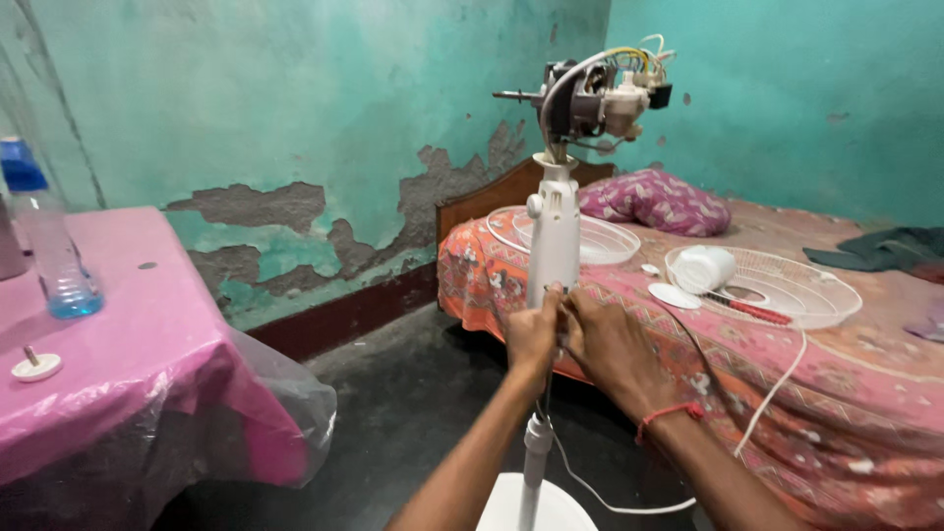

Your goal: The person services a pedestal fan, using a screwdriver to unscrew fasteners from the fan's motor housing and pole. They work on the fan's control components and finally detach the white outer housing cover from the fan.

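Gripping fan stand (554,236) between fingers (553,300)

Bare forearms, no sleeves; 1 red thread bracelet (672,414) circles the right wrist.

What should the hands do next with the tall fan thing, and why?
Probably keep the left hand steadying the white fan stand while the right hand works at the same spot. Both hands meet at the stand's lower column, and the bare motor sits heavy on top, so it might wobble.
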